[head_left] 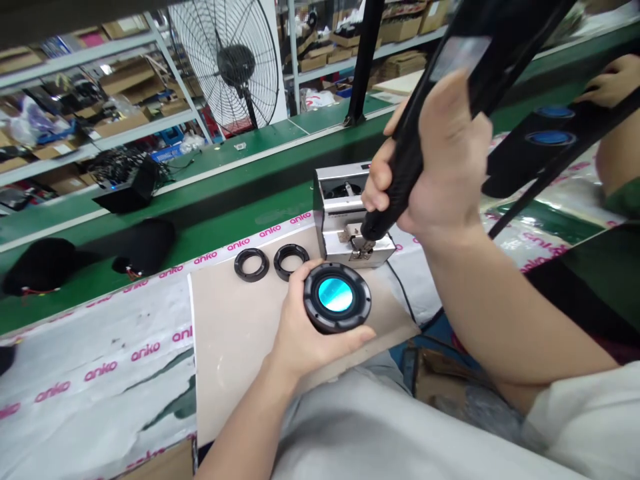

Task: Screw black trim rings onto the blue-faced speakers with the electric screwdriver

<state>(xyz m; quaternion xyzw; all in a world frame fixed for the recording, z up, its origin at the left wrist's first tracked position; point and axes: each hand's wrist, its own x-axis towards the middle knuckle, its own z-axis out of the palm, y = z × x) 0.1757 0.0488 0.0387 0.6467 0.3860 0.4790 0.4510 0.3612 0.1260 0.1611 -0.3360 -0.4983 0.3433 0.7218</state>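
Note:
My left hand (305, 327) is wrapped around the rim of a round black speaker (311, 303) with a shiny blue centre, thumb stretched along its near side. In my right hand (440, 160) is a black electric screwdriver (415, 153), held tilted with its lower end pointing down. That end meets the front of a silver screw feeder (340, 250); whether a screw sits on the bit is too small to tell. Two black rings (251, 265) (291, 260) lie side by side on a beige board (235, 360), left of the feeder.
A green conveyor belt (280, 200) runs behind the board. Black housings (145, 243) with wires lie on it at left. At right, another person's hand (615, 80) is near a black case with blue-centred speakers (550, 138). A fan (235, 63) stands behind.

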